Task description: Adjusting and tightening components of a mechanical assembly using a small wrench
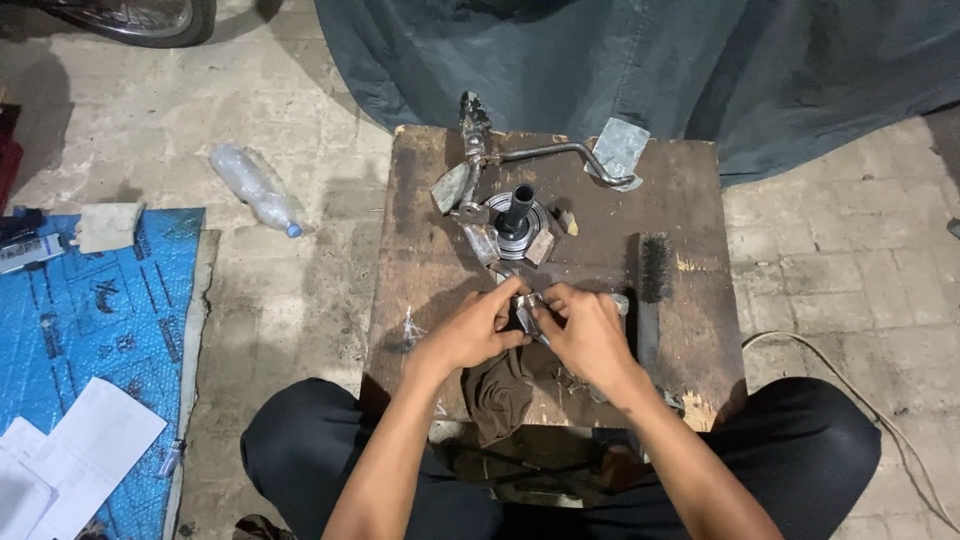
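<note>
Left hand point(470, 332) and right hand point(585, 335) meet near centre of wooden table point(420, 250), fingers of both pinched on small metal part point(527, 305). Dark rag point(500, 392) below hands at near edge. Round metal hub point(518, 220) just beyond; wire brush point(652, 268) right.

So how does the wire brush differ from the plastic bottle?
The wire brush lies on the wooden table, right of the hands; the plastic bottle lies on the floor, far left. The brush is dark and straight-sided; the bottle is clear and crumpled. Both lie flat, untouched.
</note>
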